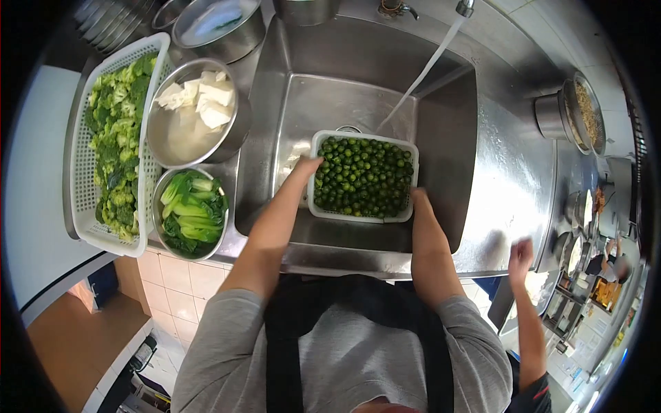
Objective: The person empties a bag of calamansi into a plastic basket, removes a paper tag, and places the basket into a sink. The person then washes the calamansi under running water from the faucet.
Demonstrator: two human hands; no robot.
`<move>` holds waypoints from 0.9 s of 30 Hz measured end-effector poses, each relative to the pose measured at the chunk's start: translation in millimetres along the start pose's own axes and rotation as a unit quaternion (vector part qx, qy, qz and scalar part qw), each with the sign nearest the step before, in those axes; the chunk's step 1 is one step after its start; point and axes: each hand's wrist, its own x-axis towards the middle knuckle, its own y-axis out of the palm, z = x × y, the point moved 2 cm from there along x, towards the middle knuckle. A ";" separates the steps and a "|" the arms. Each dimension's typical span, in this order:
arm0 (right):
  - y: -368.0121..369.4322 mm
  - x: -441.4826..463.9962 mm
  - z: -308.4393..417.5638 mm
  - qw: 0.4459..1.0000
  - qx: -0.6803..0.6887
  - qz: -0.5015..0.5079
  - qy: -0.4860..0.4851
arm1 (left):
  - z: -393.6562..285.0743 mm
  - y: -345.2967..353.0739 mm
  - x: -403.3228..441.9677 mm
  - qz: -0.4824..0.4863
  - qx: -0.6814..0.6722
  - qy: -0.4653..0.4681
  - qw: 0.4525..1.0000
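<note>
A white rectangular basket (358,218) filled with small round green fruits (361,176) is in the metal sink (303,103). My left hand (310,165) grips its left edge, fingers closed on the rim. On the opposite side my right hand (418,195) holds the right edge, its fingers partly hidden by the basket. Water (423,76) streams from the faucet (465,8) into the sink, landing behind the basket.
Left of the sink are a long white basket of broccoli (148,199), a bowl with white chunks in liquid (234,141) and a bowl of leafy greens (194,213). A co-worker's arm (529,310) reaches in at the right. Pots (551,115) stand at the far right.
</note>
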 end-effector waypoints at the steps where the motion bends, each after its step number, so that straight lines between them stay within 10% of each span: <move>1: 8.3 4.1 -5.6 1.000 0.013 0.000 0.007 | 12.3 0.1 4.5 0.037 0.029 -0.016 0.999; 5: 24.7 23.5 -9.9 1.000 0.028 0.006 -0.013 | 46.2 11.7 26.4 0.099 0.155 -0.062 0.981; 12: -4.1 9.6 45.5 0.992 -0.099 -0.009 -0.077 | 0.4 6.3 18.5 0.051 -0.026 -0.032 0.998; 20: -56.3 -34.5 171.3 0.891 0.096 -0.101 -0.431 | -68.9 -29.3 36.1 -0.132 -0.225 0.044 0.964; 22: -70.3 -52.3 207.8 0.862 0.340 0.106 -0.362 | -85.3 -22.9 20.8 -0.119 -0.236 0.099 0.959; 27: -113.8 -115.0 244.7 0.815 0.304 0.315 -0.379 | -118.5 -2.4 -4.7 -0.080 -0.205 0.230 0.948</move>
